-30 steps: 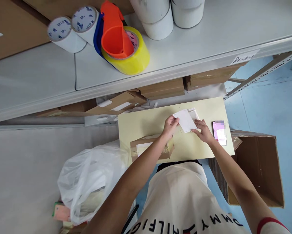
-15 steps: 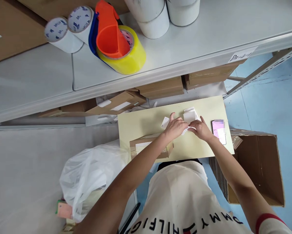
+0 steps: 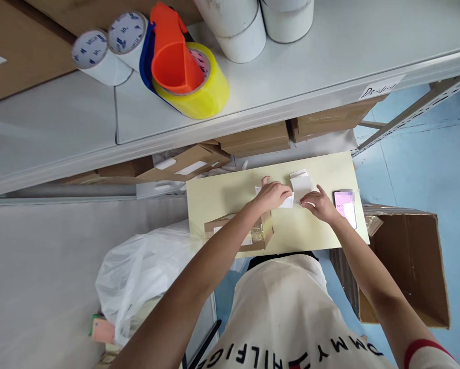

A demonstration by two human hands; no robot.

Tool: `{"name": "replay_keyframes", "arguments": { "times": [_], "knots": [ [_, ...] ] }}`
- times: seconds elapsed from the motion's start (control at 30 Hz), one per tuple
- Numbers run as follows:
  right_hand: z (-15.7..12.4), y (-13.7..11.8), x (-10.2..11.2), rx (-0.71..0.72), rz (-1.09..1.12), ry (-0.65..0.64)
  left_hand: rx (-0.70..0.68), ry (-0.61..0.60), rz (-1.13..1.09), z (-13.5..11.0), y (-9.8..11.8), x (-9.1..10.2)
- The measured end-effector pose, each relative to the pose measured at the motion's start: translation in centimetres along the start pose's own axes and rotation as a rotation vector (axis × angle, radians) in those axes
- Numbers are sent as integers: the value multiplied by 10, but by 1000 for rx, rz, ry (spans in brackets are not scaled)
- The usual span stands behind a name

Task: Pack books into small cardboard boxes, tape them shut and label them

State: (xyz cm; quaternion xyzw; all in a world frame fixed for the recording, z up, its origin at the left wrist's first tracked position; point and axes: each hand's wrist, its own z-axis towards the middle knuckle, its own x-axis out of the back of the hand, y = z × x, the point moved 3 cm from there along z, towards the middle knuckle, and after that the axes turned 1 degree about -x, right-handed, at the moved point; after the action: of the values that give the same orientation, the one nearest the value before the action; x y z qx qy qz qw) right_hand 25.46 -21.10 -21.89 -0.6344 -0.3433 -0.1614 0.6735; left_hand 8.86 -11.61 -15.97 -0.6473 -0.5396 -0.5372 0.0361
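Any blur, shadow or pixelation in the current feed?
Head view: a pixelated patch at the phone's upper right; head view: soft shadow on the table around the left hand; head view: yellow tape roll looks fairly crisp.

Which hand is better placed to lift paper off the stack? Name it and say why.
Right, probably: the right hand is right at the paper stack, while the left hand is farther off, over another white card.

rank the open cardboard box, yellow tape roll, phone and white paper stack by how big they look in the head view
1. Open cardboard box
2. Yellow tape roll, enlarged by nearness
3. Phone and white paper stack: too alike to rank
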Motion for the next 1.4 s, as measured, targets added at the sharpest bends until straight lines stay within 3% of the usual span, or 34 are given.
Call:
{"name": "replay_keyframes", "arguments": {
  "times": [0.23,0.33,0.43,0.57,0.67,0.77,0.97,1.1,1.23,1.3,1.4],
  "knots": [
    [-15,26,-10,0,-127,23,158,249,-145,7,-31,10],
    [-23,35,-16,-9,-199,15,187,361,-353,5,-45,12],
    [-29,27,-17,-22,-229,1,224,410,-630,-1,-48,13],
    [-25,-17,-10,-52,-5,142,239,385,-923,-22,-31,13],
    [-17,-60,-9,-111,392,310,208,342,-1028,-47,-12,12],
    [-16,-95,-17,-239,721,395,184,293,-1085,-81,-2,10],
    [-44,-146,-42,-394,805,683,103,265,-1266,-179,-19,-11],
    [-62,-175,-70,-410,722,800,70,339,-1304,-235,-36,-37],
    [-81,-221,-90,-265,226,929,93,508,-1279,-269,-50,-51],
    [-88,-253,-101,-79,-52,859,69,528,-1277,-283,-54,-53],
    [-95,-294,-123,170,-285,599,-16,509,-1322,-303,-53,-52]
  ]
}}
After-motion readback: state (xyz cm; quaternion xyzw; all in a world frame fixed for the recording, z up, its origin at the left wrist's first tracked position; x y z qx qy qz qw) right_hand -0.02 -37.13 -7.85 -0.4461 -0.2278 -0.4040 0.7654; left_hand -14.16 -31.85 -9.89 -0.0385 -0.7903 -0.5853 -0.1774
